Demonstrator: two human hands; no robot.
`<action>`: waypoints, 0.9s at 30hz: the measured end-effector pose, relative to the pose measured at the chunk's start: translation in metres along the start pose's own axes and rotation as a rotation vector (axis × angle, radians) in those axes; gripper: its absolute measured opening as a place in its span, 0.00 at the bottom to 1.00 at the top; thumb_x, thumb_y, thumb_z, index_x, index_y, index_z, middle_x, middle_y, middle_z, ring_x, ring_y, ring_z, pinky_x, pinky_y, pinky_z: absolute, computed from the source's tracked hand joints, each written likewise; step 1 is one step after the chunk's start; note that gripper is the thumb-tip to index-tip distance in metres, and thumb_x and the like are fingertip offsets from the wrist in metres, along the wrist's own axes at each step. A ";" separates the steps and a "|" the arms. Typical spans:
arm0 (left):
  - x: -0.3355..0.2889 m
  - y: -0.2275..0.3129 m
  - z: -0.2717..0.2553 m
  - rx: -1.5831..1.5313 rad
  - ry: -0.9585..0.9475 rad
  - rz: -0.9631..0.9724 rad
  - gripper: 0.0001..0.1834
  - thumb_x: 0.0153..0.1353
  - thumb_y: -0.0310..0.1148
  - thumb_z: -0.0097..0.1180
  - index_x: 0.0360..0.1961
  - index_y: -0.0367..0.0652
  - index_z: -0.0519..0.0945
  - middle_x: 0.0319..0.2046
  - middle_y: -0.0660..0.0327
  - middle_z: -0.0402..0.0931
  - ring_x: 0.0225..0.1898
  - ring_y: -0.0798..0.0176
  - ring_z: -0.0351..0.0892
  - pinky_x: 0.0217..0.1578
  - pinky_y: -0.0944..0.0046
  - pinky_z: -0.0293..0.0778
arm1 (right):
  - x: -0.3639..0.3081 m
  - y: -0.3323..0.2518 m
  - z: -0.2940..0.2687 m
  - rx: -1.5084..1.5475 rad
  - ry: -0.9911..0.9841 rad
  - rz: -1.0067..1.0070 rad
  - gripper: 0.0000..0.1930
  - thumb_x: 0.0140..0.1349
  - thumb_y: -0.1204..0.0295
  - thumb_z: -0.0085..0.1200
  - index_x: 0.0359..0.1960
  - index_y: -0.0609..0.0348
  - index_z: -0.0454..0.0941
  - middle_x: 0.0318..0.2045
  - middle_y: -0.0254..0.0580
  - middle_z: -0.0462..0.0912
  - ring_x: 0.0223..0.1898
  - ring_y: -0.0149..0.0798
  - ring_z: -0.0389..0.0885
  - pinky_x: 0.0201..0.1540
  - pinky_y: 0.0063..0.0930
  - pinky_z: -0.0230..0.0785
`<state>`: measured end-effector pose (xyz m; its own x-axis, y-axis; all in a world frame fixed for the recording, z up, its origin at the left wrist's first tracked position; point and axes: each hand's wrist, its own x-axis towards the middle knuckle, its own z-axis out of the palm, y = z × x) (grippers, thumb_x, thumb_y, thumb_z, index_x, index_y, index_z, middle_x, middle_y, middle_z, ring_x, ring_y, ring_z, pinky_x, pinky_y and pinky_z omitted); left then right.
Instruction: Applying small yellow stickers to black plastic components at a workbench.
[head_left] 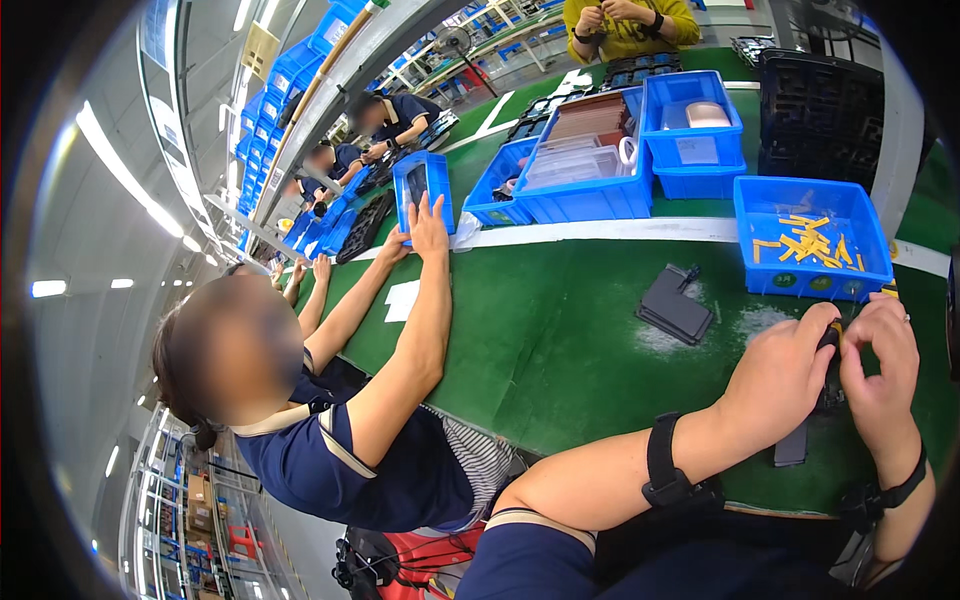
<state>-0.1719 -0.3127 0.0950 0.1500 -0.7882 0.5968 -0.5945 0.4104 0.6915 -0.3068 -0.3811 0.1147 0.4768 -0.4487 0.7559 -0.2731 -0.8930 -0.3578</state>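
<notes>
Over the green table at the right, my left hand [775, 375] is closed, its thumb and fingers pinching a small black part with a bit of yellow [835, 335]. My right hand [882, 365] curls in from the other side, fingertips pressed at the same part. Much of the part is hidden by the fingers, so its kind is unclear. Below it, partly behind my left wrist, lies a dark grey flat piece [790, 446]. Further left sits a small stack of dark grey flat plates [675, 304], with pale powdery marks around it on the table.
A blue bin [752, 275] holding loose yellow strips stands just beyond my hands. Behind it are stacked blue bins [695, 182] and a large blue bin [585, 203] with brown and clear pieces. A co-worker [345, 440] at my left reaches to a blue tray [440, 172].
</notes>
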 end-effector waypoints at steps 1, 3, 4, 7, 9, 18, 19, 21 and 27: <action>0.001 -0.001 -0.001 0.000 0.001 0.001 0.16 0.53 0.23 0.52 0.45 0.36 0.67 0.25 0.49 0.74 0.29 0.45 0.75 0.29 0.55 0.69 | 0.002 -0.004 -0.002 0.026 -0.037 -0.058 0.08 0.39 0.86 0.51 0.21 0.60 0.68 0.22 0.40 0.69 0.29 0.41 0.70 0.46 0.37 0.64; 0.004 -0.004 -0.006 -0.022 -0.002 -0.138 0.16 0.53 0.23 0.52 0.44 0.36 0.67 0.24 0.49 0.74 0.27 0.44 0.74 0.28 0.56 0.70 | 0.004 0.000 -0.006 -0.020 -0.055 -0.157 0.09 0.39 0.87 0.49 0.22 0.60 0.68 0.24 0.42 0.70 0.32 0.43 0.71 0.51 0.44 0.63; 0.007 -0.006 -0.010 -0.054 -0.034 -0.228 0.14 0.54 0.21 0.51 0.44 0.35 0.68 0.25 0.49 0.77 0.26 0.49 0.78 0.28 0.60 0.72 | 0.009 0.013 -0.005 -0.092 0.070 -0.194 0.08 0.43 0.86 0.51 0.24 0.62 0.69 0.27 0.44 0.71 0.35 0.47 0.72 0.54 0.47 0.60; 0.012 -0.004 -0.015 -0.211 -0.086 -0.388 0.13 0.57 0.21 0.49 0.44 0.34 0.68 0.31 0.52 0.80 0.34 0.66 0.80 0.34 0.68 0.74 | 0.011 0.075 -0.014 -0.312 0.180 -0.154 0.04 0.51 0.82 0.51 0.29 0.66 0.72 0.34 0.47 0.73 0.43 0.50 0.72 0.56 0.46 0.58; 0.011 -0.007 -0.010 -0.313 -0.095 -0.362 0.13 0.56 0.21 0.49 0.44 0.33 0.68 0.31 0.53 0.80 0.35 0.66 0.80 0.35 0.68 0.74 | 0.006 0.098 -0.004 -0.725 -0.115 -0.065 0.09 0.56 0.77 0.50 0.38 0.68 0.74 0.42 0.48 0.74 0.50 0.50 0.70 0.57 0.42 0.57; 0.012 -0.010 -0.012 -0.456 -0.129 -0.310 0.14 0.56 0.21 0.49 0.44 0.35 0.67 0.31 0.55 0.79 0.35 0.66 0.80 0.36 0.69 0.74 | 0.003 0.032 -0.007 0.244 -0.091 0.201 0.12 0.54 0.79 0.49 0.41 0.64 0.75 0.38 0.44 0.76 0.43 0.39 0.73 0.47 0.26 0.64; 0.011 -0.008 -0.012 -0.456 -0.129 -0.311 0.14 0.56 0.21 0.49 0.44 0.35 0.67 0.31 0.55 0.79 0.35 0.66 0.80 0.36 0.69 0.74 | 0.004 0.027 -0.006 0.288 -0.110 0.222 0.10 0.54 0.77 0.51 0.39 0.65 0.75 0.34 0.40 0.75 0.37 0.33 0.73 0.43 0.23 0.63; 0.010 -0.005 -0.014 -0.354 -0.165 -0.262 0.13 0.56 0.21 0.49 0.44 0.36 0.67 0.31 0.55 0.79 0.36 0.65 0.80 0.36 0.69 0.73 | -0.002 0.035 -0.001 0.395 -0.087 0.304 0.09 0.55 0.77 0.52 0.38 0.65 0.75 0.34 0.38 0.75 0.36 0.31 0.73 0.42 0.22 0.63; 0.008 -0.003 -0.009 -0.382 -0.185 -0.301 0.13 0.57 0.21 0.50 0.45 0.35 0.67 0.33 0.56 0.79 0.37 0.65 0.80 0.37 0.69 0.73 | -0.009 0.048 -0.005 0.669 -0.077 0.521 0.07 0.56 0.77 0.53 0.37 0.64 0.76 0.34 0.36 0.76 0.36 0.28 0.74 0.41 0.19 0.65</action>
<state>-0.1621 -0.3164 0.1016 0.1072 -0.9509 0.2903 -0.2110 0.2636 0.9413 -0.3284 -0.4198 0.0939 0.4895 -0.7876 0.3742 0.0667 -0.3941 -0.9167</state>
